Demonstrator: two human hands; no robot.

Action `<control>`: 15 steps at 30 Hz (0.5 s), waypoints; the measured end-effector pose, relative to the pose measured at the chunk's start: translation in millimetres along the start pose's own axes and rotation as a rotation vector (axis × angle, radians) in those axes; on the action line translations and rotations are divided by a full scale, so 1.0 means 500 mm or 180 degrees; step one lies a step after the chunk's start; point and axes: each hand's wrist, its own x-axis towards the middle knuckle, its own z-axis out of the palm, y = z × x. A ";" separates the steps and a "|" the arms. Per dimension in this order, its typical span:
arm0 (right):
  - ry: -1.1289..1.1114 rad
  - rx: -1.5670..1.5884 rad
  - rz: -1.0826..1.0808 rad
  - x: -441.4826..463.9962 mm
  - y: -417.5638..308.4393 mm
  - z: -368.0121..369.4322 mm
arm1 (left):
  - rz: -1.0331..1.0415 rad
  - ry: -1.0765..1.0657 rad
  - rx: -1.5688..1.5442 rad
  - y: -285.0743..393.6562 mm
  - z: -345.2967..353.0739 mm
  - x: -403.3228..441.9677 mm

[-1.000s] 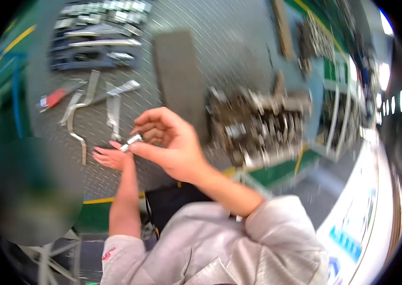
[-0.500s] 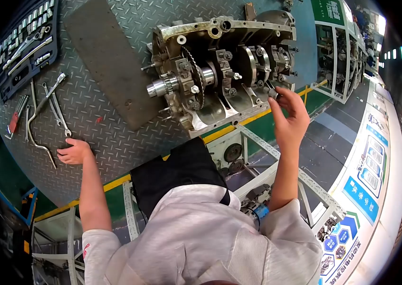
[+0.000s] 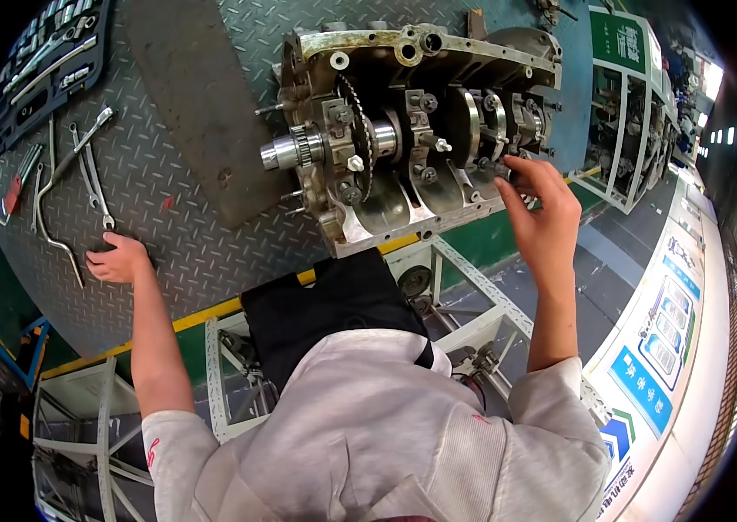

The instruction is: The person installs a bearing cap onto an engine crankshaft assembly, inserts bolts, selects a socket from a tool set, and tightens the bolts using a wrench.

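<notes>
If it slips, the right hand [image 3: 549, 213], its hold impossible to tell, could scrape against the engine [image 3: 448, 214], while the left hand [image 3: 120, 259] is loosely spread beside a wrench [image 3: 100, 193].

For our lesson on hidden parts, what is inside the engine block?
Inside the engine block, a crankshaft, a toothed ring and bolted caps show. The shaft's surfaces beneath the caps are covered, so they cannot be seen.
</notes>
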 end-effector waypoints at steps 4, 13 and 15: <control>0.0090 -0.0087 0.0235 -0.005 0.011 0.000 | 0.0280 0.0265 0.0178 0.005 -0.008 -0.002; -0.0067 0.0656 -0.0119 0.127 -0.216 -0.061 | -0.0350 -0.0215 -0.0240 0.040 -0.083 0.019; -0.0242 0.0549 -0.0923 0.212 -0.333 -0.036 | -0.0257 -0.0293 -0.0364 0.044 -0.090 0.032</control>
